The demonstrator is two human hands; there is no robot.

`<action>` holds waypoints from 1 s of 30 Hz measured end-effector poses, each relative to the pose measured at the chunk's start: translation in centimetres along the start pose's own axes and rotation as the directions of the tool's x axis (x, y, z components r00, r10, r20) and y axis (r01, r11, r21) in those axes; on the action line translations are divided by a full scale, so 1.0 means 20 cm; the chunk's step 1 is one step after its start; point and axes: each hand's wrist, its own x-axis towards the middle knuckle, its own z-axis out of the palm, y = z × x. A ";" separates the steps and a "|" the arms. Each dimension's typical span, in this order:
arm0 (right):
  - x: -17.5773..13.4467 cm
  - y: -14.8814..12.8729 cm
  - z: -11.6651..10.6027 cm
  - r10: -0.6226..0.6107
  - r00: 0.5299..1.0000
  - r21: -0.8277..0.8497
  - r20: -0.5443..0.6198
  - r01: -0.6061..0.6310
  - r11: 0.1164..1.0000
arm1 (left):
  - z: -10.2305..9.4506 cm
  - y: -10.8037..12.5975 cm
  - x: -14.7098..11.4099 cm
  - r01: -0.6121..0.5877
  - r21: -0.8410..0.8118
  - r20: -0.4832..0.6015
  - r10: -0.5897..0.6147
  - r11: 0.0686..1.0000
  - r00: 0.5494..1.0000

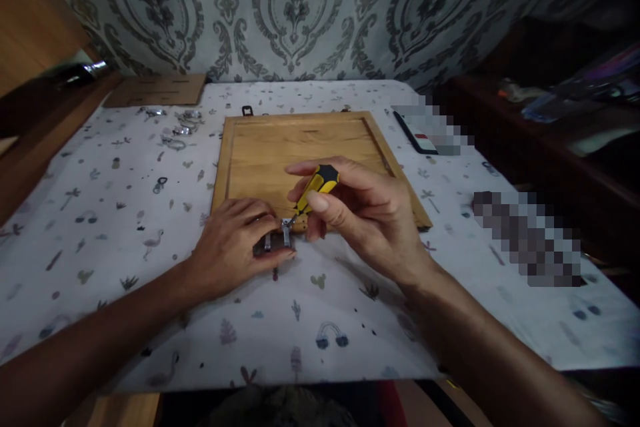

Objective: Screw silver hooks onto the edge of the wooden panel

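Note:
A wooden panel (pixel 290 153) with a raised frame, like a cabinet door, lies flat on the table. At its near edge sits a small metal hinge (pixel 287 233). My left hand (pixel 233 240) is closed around the hinge, fingers on the panel's edge and thumb below. In my right hand (pixel 375 213), a stubby yellow and black screwdriver (pixel 316 191) is held tilted between thumb and fingers. Its shaft points down at the hinge; whether the tip sits in a screw is too small to tell.
Several loose metal hinges (pixel 185 123) lie at the left on the patterned tablecloth (pixel 300 320). Behind them is a flat cardboard piece (pixel 155 91). A dark-edged phone-like object (pixel 415 133), partly blurred out, lies right of the panel. Patterned wallpaper (pixel 300 7) backs the table.

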 end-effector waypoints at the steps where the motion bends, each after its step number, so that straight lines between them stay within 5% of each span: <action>1: 0.00 0.00 0.00 0.000 1.000 0.002 0.000 0.000 1.000 | 0.00 0.00 0.00 0.000 -0.001 0.005 0.000 1.000 1.000; 20: 0.00 0.01 0.01 0.001 0.999 0.004 -0.047 -0.001 1.000 | -0.01 0.00 0.00 0.048 0.010 0.102 -0.049 0.999 0.994; 30: -0.01 -0.01 0.02 -0.023 0.992 -0.130 -0.128 0.006 0.992 | -0.02 0.00 0.00 0.089 -0.016 0.140 -0.086 0.996 0.986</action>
